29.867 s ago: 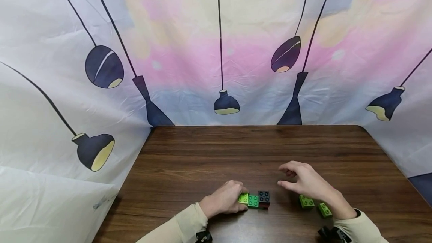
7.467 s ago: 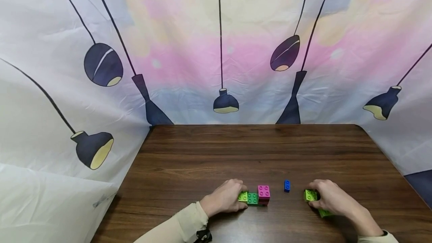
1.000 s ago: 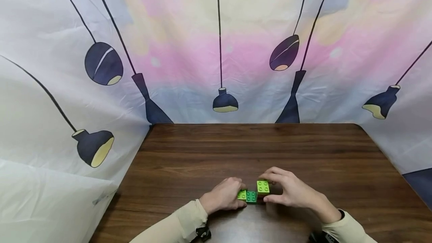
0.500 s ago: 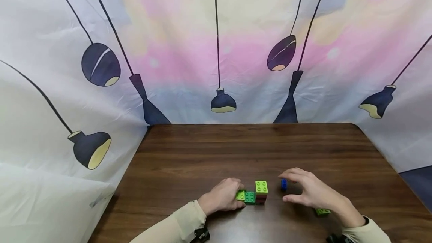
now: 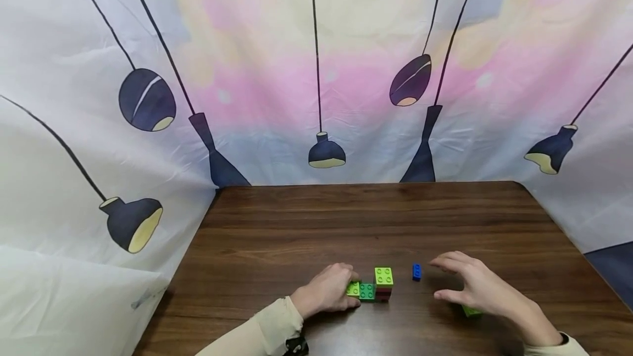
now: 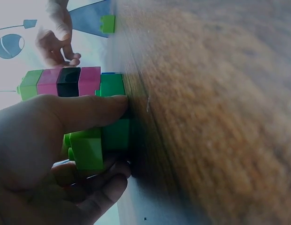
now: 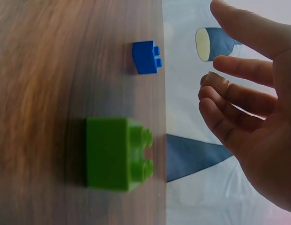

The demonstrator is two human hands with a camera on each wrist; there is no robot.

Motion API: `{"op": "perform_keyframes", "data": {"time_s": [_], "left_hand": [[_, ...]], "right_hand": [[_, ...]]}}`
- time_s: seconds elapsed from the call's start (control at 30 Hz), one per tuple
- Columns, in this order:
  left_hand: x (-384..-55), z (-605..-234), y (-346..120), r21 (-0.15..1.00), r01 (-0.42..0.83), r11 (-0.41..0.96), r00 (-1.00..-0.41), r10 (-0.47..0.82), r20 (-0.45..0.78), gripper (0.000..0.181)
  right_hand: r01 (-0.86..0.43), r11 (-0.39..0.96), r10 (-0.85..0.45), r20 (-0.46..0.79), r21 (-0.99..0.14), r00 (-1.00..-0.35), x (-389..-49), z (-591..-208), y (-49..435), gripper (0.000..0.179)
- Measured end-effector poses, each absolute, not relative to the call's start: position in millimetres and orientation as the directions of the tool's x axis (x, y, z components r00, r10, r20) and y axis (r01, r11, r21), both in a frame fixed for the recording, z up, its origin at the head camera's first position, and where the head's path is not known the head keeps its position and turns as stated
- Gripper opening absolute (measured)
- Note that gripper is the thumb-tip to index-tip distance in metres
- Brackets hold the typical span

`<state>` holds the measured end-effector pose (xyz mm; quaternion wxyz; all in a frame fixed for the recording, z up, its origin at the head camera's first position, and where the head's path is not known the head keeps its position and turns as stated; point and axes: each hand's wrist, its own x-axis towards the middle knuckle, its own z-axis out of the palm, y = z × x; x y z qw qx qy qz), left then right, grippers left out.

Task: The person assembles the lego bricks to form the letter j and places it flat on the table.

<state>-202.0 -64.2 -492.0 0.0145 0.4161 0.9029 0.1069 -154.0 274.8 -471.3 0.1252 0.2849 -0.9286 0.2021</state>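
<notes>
My left hand (image 5: 326,290) grips the left end of a joined row of toy building bricks, its thumb and fingers on either side of a lime brick (image 6: 87,149). Beside that lies a green brick (image 5: 366,291). At the row's right end rises a tower, with pink brick (image 6: 90,79), black brick (image 6: 69,81), another pink one and a lime brick (image 5: 383,276) on top. My right hand (image 5: 484,287) hovers over the table to the right, holding nothing, fingers loosely bent. Partly hidden under it is a loose lime-green brick (image 7: 107,153).
A small blue brick (image 5: 417,272) stands on the table between the tower and my right hand. The wooden tabletop (image 5: 366,224) reaches back to a hanging cloth (image 5: 277,98) printed with lamps.
The tower's top went from black to pink to lime. My right hand set the lime brick there, let go and moved right. My left hand has kept its grip.
</notes>
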Motion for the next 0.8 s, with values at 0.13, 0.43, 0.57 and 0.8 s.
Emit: {"op": "perform_keyframes", "data": {"time_s": [0.13, 0.43, 0.57, 0.8], "left_hand": [[-201.9, -493.8, -63.7, 0.204, 0.754, 0.625, -0.648, 0.759, 0.067, 0.039], [-201.7, -493.4, -63.6, 0.199, 0.757, 0.622, -0.644, 0.761, 0.07, 0.038], [-200.4, -493.6, -63.8, 0.204, 0.756, 0.622, -0.645, 0.761, 0.067, 0.037], [-201.8, -493.2, -64.0, 0.209, 0.76, 0.616, -0.638, 0.768, 0.059, 0.037]], "right_hand": [[-0.573, 0.76, -0.472, 0.346, -0.306, -0.811, -150.9, -474.8, 281.2, 0.05], [-0.485, 0.82, -0.485, 0.079, -0.305, -0.871, -144.7, -469.7, 298.8, 0.067], [-0.477, 0.825, -0.508, -0.029, -0.304, -0.861, -143.2, -473.2, 305.8, 0.068], [-0.501, 0.794, -0.563, -0.107, -0.344, -0.819, -144.5, -481.1, 314.0, 0.051]]}}
